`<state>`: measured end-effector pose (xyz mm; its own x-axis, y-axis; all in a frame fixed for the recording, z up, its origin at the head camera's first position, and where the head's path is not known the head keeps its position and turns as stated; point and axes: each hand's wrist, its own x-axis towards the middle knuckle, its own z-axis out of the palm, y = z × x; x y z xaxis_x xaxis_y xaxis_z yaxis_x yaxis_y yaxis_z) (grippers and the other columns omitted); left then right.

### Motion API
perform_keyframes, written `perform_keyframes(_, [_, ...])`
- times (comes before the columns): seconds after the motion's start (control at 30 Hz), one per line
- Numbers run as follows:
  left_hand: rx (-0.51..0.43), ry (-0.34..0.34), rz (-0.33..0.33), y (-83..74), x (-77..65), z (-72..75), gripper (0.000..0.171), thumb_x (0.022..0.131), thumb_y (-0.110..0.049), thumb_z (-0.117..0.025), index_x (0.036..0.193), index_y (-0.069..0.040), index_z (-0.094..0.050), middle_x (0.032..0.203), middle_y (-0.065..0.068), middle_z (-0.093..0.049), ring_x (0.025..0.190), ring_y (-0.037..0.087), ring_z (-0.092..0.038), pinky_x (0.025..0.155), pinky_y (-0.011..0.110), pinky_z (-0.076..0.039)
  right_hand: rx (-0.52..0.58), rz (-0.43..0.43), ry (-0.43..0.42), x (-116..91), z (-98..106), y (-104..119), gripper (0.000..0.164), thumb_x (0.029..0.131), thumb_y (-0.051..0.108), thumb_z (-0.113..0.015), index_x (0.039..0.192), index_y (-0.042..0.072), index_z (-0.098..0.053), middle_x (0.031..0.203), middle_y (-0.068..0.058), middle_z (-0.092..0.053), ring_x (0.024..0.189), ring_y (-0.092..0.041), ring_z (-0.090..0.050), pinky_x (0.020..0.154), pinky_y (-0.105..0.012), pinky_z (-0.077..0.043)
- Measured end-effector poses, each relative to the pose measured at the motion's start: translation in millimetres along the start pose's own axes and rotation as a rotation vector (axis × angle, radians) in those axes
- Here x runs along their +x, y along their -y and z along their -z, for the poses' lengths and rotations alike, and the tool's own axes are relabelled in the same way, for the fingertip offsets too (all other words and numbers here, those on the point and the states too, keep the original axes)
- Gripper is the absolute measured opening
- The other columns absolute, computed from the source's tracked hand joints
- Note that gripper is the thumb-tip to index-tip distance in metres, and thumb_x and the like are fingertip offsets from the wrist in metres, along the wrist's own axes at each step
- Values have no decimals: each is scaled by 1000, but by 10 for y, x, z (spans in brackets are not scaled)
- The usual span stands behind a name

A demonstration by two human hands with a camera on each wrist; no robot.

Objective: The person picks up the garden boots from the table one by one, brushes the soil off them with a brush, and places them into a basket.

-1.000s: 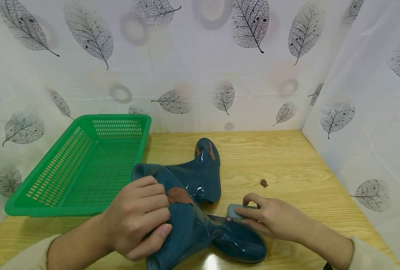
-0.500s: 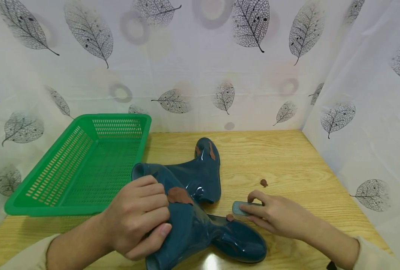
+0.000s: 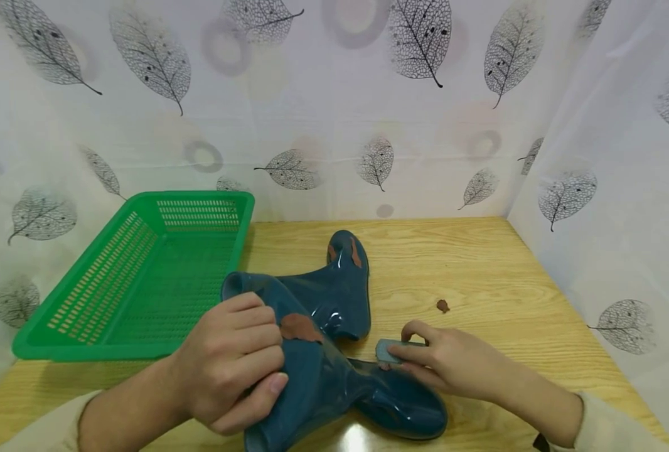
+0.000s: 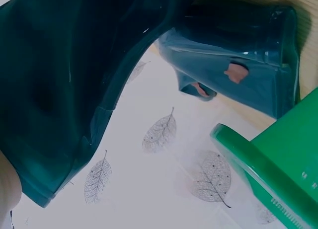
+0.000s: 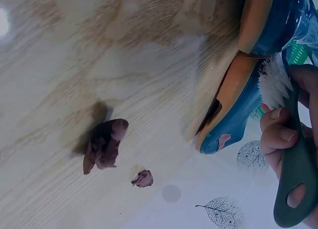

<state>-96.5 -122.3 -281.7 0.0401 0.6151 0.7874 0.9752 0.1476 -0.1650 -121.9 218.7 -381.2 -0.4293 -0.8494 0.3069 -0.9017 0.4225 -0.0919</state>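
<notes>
My left hand (image 3: 233, 367) grips the shaft of a dark blue rubber boot (image 3: 317, 395), which lies tilted with its toe to the right. A brown mud-like patch (image 3: 299, 328) sticks to its shaft. In my right hand (image 3: 447, 364) is a scrub brush (image 5: 290, 174) with a green handle and white bristles (image 5: 272, 82). Its head overlaps the boot's foot near the ankle, right at a small brown lump (image 3: 385, 366). Behind lies the second blue boot (image 3: 348, 295), on its side, with brown patches on its foot and shaft.
A green plastic basket (image 3: 46, 351) with slotted walls stands at the left. One brown crumb (image 3: 443, 306) lies on the wooden table (image 3: 481, 263), right of the boots. A white leaf-print curtain (image 3: 323, 119) encloses the back and sides.
The brush first drew right, off the boot, baring the small brown lump, then came back left over it. My left hand and both boots have stayed put.
</notes>
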Motion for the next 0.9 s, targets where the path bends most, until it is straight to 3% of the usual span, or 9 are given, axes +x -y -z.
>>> perform_keyframes(0.7, [7,-4,2,12,2,-6,41,95,-18,-43,54,-20,-44,55,-8,-38,52,9,-32,59,25,-30,-30,-13,31,-108,46,-47,31,87,20,-77,118,19,-75,106,2,-57,64,10,-42,57,-3,-36])
perform_keyframes(0.9, [12,15,27,11,-7,2,41,95,-19,-43,54,-21,-44,55,-8,-38,52,9,-33,60,25,-30,-23,-15,36,-125,61,-56,28,91,21,-73,119,19,-74,107,1,-57,64,11,-42,56,-4,-37])
